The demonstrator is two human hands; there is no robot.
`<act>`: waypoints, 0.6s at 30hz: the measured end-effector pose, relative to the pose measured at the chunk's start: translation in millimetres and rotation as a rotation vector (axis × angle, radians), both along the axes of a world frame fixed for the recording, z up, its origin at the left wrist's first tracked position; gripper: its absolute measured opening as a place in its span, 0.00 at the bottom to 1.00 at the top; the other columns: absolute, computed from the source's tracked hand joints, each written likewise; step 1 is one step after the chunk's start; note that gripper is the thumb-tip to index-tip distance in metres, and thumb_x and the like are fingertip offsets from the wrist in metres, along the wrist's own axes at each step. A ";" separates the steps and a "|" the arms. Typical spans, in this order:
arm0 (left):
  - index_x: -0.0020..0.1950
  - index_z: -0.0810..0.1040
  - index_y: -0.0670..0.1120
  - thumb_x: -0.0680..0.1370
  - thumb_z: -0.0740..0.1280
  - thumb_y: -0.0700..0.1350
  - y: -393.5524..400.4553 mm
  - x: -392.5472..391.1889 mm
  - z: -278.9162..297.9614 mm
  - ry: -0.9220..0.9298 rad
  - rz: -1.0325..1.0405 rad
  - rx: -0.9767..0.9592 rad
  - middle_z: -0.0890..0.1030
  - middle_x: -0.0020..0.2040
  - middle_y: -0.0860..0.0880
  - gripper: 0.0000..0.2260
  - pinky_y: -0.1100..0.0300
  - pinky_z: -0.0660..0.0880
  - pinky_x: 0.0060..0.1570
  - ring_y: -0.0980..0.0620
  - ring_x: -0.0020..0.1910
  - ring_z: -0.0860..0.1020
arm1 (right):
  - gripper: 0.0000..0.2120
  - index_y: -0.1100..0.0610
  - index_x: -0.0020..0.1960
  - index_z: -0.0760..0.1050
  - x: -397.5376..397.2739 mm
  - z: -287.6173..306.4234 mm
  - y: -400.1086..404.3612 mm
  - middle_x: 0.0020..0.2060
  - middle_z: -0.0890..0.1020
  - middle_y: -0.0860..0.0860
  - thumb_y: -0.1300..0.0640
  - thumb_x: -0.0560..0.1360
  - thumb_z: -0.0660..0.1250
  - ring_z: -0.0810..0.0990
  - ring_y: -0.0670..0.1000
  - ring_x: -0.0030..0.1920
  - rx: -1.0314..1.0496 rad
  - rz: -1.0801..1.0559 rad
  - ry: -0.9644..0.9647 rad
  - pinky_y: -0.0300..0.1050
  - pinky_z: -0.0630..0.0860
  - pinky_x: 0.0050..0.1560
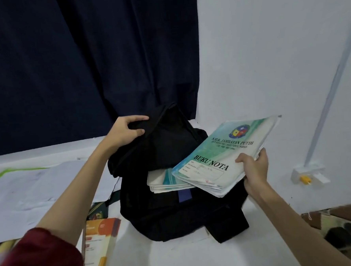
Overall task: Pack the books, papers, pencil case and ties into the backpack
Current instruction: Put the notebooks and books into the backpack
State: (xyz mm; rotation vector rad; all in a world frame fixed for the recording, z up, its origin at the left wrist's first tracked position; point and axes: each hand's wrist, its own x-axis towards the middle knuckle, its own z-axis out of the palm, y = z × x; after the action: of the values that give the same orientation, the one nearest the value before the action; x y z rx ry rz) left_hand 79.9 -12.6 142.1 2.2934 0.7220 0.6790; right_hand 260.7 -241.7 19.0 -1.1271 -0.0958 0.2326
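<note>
- Your left hand (127, 129) grips the soft black fabric of the backpack's (175, 211) upper flap, fingers curled over its edge and thumb beneath, lifting it clear of the opening.
- Your right hand (253, 169) pinches a thin stack of notebooks (223, 156) at the near right edge, thumb on the cover and fingers beneath.
- The top cover is glossy, green fading to white, printed "BUKU NOTA" with a crest; the page edges below it look worn and uneven.
- The stack's long axis runs from its lower corner, which dips toward the backpack's mouth, up and away to the right, past your right hand toward the wall; the stack is tilted, not flat.
- Between your hands, a second flat bundle of white and green books (165, 180) lies partly inside the opening, just under the held stack's lower corner.
- The backpack sits slumped and limp on the white tabletop (178, 260).
- Under your left forearm lie loose white papers (30, 187), and nearer you an orange-covered book (101, 244), flat and rectangular.
</note>
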 end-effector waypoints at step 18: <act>0.65 0.77 0.52 0.76 0.64 0.34 -42.9 24.1 36.3 0.028 -0.085 0.344 0.76 0.64 0.51 0.21 0.69 0.70 0.54 0.52 0.58 0.75 | 0.20 0.52 0.53 0.67 -12.8 -32.0 -1.2 0.46 0.79 0.48 0.72 0.68 0.63 0.78 0.54 0.50 -0.072 -0.093 0.144 0.61 0.75 0.59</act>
State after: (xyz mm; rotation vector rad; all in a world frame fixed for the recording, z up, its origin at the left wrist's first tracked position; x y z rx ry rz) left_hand 104.0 -55.5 178.4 2.6332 0.5493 0.7819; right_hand 247.9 -242.8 -13.0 -1.1801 0.0930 0.2353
